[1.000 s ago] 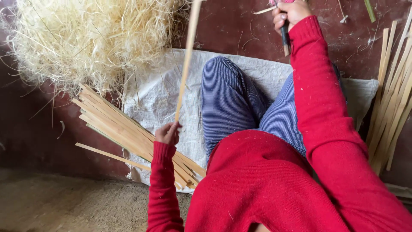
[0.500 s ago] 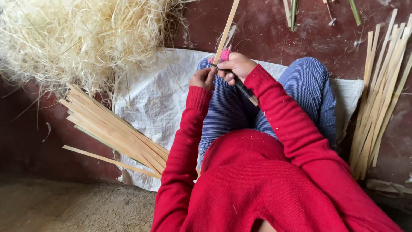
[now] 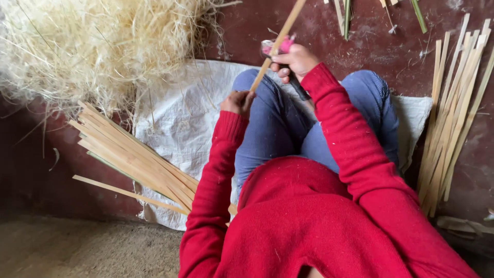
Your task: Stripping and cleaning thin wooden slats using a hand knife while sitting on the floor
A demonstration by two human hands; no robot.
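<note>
My left hand (image 3: 237,102) grips the near end of a long pale bamboo strip (image 3: 280,38) that rises toward the top of the view. Higher up the same strip, my right hand (image 3: 296,61) holds a knife (image 3: 294,82) with a dark handle; pink tape shows at its thumb. The knife's blade end rests against the strip. Both arms are in red sleeves, and my knees in blue trousers lie under the hands.
A heap of pale bamboo shavings (image 3: 87,46) fills the upper left. A bundle of split bamboo strips (image 3: 134,157) lies at the left on a white sack (image 3: 180,118). More strips (image 3: 455,103) lie along the right. Green slivers (image 3: 419,15) rest on the dark red floor.
One second ago my right hand was raised far to the upper right with the knife. It has come down onto the strip, and both hands now work close together.
</note>
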